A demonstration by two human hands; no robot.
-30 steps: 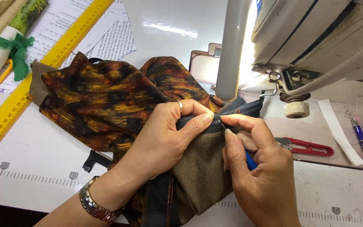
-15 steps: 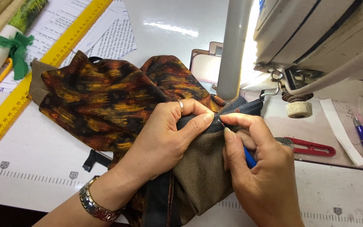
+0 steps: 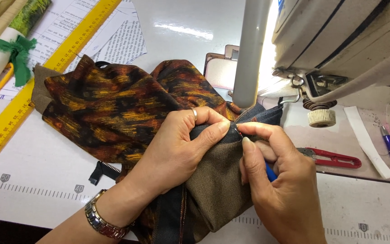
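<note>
- White sewing table [image 3: 46, 199] with printed measuring marks, sewing machine [image 3: 339, 40] at upper right of the pinch.
- Left hand [image 3: 177, 149]: thumb and forefinger closed on a fold of brown fabric [image 3: 213, 190] at its seam edge.
- Right hand [image 3: 280, 190]: closed around a blue-handled seam ripper [image 3: 270, 171], fingertips meeting the left pinch, small tip barely visible there.
- Judged mid-way through seam work: stitches at the pinch under attention, amount undone not readable; rest of seam hidden in folds.
- Garment's long axis ran from below the grip up-left, orange-and-black patterned cloth [image 3: 109, 108] spread left of the pinch; ripper pointed up-left into the seam.
- Red thread snips [image 3: 335, 159] lay just right of the grip, yellow ruler [image 3: 37, 77] far left.
</note>
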